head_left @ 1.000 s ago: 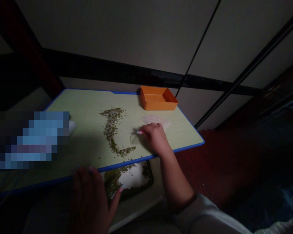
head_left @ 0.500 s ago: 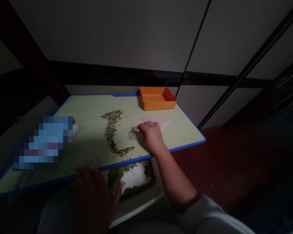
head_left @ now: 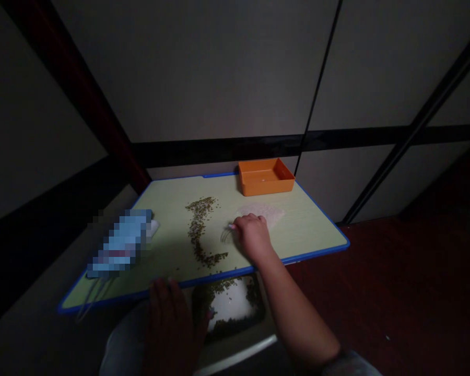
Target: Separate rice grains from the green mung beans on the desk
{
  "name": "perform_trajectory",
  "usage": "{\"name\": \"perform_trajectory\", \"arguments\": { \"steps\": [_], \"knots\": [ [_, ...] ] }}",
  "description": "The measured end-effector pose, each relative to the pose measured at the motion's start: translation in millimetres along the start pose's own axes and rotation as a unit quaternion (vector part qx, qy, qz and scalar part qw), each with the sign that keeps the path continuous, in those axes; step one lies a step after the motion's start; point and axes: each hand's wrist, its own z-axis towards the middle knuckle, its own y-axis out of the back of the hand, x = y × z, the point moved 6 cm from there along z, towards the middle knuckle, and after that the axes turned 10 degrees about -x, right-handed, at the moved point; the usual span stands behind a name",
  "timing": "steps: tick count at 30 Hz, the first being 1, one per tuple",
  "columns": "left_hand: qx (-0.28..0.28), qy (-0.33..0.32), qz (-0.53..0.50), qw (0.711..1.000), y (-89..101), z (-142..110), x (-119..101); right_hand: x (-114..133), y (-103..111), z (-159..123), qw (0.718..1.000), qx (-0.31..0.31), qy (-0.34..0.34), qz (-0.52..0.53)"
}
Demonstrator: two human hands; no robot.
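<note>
My right hand (head_left: 254,236) is closed over a clear, curved plastic piece (head_left: 226,234) on the pale green tabletop (head_left: 172,193); its exact kind is hard to make out in the dim light. Right beside and beyond the knuckles lies a thin patch of whitish grains (head_left: 274,213). A curving trail of small green beans (head_left: 198,230) is spread to the left of this hand. My left hand (head_left: 174,318), dark and in shadow, rests near the table's front edge with its fingers stretched out. Close to its thumb is a pale tray (head_left: 254,345) with green beans in it, below the tabletop.
An orange box (head_left: 268,187) stands at the table's back right. On the left lies a blurred-out blue object (head_left: 123,240) with a white end and a cable (head_left: 88,300) hanging over the edge. Cabinet panels (head_left: 219,68) rise behind; dark red floor (head_left: 387,282) is at the right.
The camera has turned, so everything appears further right and lower. Relative to the table, my right hand and the clear piece stay in about the same place. The bean trail looks the same.
</note>
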Motion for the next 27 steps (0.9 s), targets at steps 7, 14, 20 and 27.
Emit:
{"name": "perform_trajectory", "arguments": {
  "steps": [7, 14, 20, 27],
  "knots": [
    [0.035, -0.02, 0.011, 0.999, 0.4, 1.3, 2.8, 2.1, -1.1, 0.9, 1.0, 0.019, 0.01, -0.005],
    [0.004, -0.015, -0.016, 1.0, 0.9, 5.1, -0.2, 1.3, -1.0, -1.4, 1.0, 0.014, 0.017, 0.02],
    [0.031, -0.009, -0.024, 0.999, 0.9, 3.5, 2.5, 0.4, -1.6, -4.5, 0.999, 0.015, 0.028, 0.031],
    [0.039, 0.002, -0.03, 0.999, 6.4, 4.9, 0.8, 0.4, -1.6, -7.0, 0.998, 0.014, 0.042, 0.034]
  ]
}}
